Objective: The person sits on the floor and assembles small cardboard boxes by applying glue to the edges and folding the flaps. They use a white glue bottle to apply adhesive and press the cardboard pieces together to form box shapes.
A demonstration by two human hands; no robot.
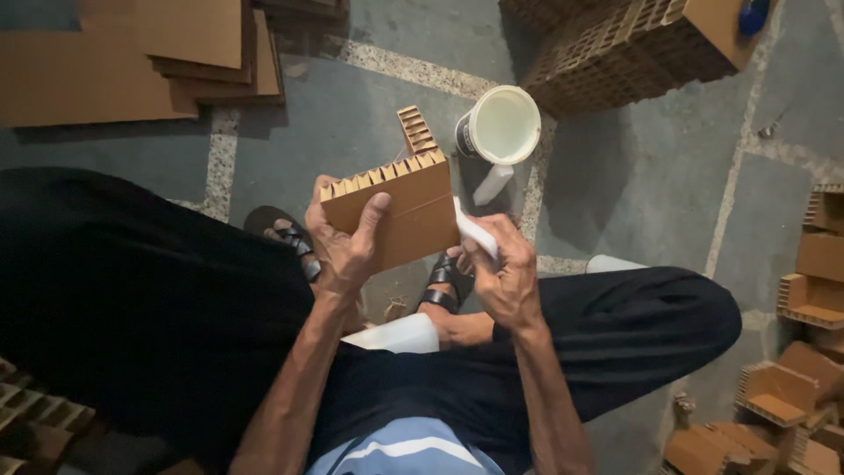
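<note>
- Cardboard piece (400, 211), brown with a toothed upper edge, held up at centre frame over the person's lap.
- Left hand (345, 246) grasps it from the left, thumb pressed on the flat face.
- Right hand (503, 268) clenched round a white tool (475, 230); its tip touches the piece's right edge. Brush or spatula, cannot tell.
- A second notched strip (417, 130) stands up behind the piece; whether joined to it is unclear.
- White bucket (498, 126) on the floor just above, open; contents hard to make out.
- Progress, judged: this piece is mid-work. Finished-looking cardboard trays (778, 391) lie at lower right, flat sheets (132, 57) wait at upper left, a gridded stack (624, 48) at upper right.
- Sandalled feet partly hidden; stacks cut off by frame edges.
</note>
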